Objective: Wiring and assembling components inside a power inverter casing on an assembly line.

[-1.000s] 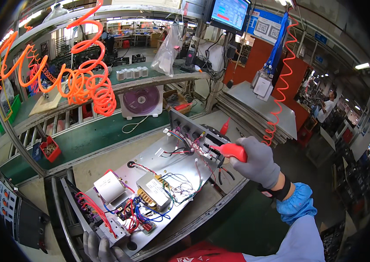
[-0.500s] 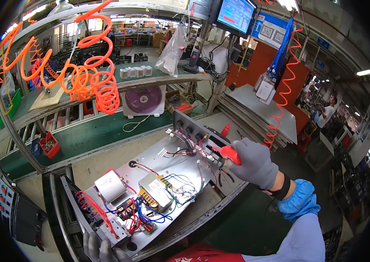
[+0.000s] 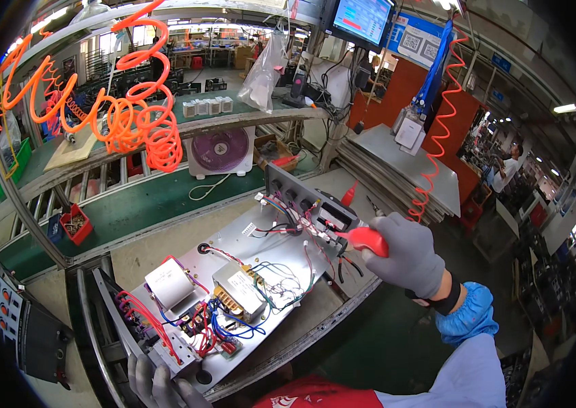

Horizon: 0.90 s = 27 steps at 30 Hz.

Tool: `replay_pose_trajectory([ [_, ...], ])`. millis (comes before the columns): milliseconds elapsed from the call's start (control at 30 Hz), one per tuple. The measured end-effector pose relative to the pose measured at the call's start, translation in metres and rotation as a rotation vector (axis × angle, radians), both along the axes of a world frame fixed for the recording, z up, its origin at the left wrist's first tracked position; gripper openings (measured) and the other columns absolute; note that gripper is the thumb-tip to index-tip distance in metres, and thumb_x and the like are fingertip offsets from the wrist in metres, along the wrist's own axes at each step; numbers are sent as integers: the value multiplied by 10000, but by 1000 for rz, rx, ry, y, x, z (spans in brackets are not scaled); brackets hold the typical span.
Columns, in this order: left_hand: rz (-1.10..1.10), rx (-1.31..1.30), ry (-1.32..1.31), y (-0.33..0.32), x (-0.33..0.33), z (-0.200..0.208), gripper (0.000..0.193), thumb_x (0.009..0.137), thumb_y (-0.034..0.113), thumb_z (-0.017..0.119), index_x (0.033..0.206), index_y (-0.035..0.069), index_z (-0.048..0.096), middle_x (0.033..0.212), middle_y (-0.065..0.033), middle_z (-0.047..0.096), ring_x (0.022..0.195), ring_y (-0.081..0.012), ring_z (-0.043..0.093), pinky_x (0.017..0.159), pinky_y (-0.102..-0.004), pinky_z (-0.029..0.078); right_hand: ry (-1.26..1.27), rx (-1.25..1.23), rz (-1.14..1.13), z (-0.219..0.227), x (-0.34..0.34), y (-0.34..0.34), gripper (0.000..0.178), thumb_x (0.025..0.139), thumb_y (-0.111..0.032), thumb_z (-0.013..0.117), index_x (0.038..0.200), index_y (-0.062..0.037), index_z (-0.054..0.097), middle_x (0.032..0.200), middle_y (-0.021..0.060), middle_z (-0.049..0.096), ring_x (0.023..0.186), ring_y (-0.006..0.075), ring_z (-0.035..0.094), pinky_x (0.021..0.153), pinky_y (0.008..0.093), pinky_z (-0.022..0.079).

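Observation:
A metal chassis lies slanted across the bench, with a white cylindrical capacitor, a transformer and bundles of coloured wires mounted on it. At its far end stands a dark panel carrying knobs and white wire connectors. My right hand, in a grey glove, is wrapped round a red squeeze bottle. The bottle's narrow tip points left at the connectors; whether it touches them I cannot tell. My gloved left hand grips the near left corner of the chassis, its palm out of view.
Pliers lie below the bottle. Another red pointed bottle stands behind the panel. Orange coiled hoses hang at the left, a red coiled cord at the right. A red bin of small parts sits beyond the bench.
My right hand has shifted slightly right with the red squeeze bottle, drawing it back a little from the panel. My left hand stays at the chassis corner. The view has shifted slightly.

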<state>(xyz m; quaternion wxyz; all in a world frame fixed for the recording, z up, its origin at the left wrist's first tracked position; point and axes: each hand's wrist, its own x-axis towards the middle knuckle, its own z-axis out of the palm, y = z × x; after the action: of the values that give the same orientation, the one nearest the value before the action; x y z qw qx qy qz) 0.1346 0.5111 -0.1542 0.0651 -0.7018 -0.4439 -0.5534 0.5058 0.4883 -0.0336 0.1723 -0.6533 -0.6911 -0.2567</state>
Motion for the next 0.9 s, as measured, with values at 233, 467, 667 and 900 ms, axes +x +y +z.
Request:
replay_pose_trajectory([
  [233, 6, 16, 5, 0, 0, 1, 315, 951, 285, 563, 1088, 4, 603, 1202, -188, 592, 1125, -370, 544, 967, -478, 425, 84, 109, 63, -48, 6, -1, 335, 680, -184, 718, 959, -52, 587, 735, 113, 560, 654, 291, 594, 570, 379, 477],
  [467, 6, 30, 10, 1, 0, 0, 323, 958, 296, 551, 1080, 1, 603, 1178, -182, 604, 1116, -366, 551, 965, -478, 430, -19, 98, 30, -72, 20, 12, 292, 678, -190, 703, 907, -71, 566, 703, 87, 503, 629, 268, 568, 544, 374, 463],
  [667, 11, 25, 15, 0, 2, 1, 318, 964, 294, 550, 1085, 5, 602, 1185, -179, 600, 1115, -366, 552, 965, -475, 433, -14, 13, -7, -73, 23, 19, 364, 672, -162, 700, 1003, -53, 597, 781, 108, 566, 683, 298, 603, 584, 385, 483],
  [900, 2, 34, 20, 0, 5, 1, 294, 955, 264, 553, 1099, 13, 602, 1177, -180, 602, 1107, -358, 557, 955, -464, 435, -187, -33, 97, -62, 14, 28, 172, 704, -142, 647, 837, -99, 546, 754, 86, 531, 635, 261, 571, 543, 382, 457],
])
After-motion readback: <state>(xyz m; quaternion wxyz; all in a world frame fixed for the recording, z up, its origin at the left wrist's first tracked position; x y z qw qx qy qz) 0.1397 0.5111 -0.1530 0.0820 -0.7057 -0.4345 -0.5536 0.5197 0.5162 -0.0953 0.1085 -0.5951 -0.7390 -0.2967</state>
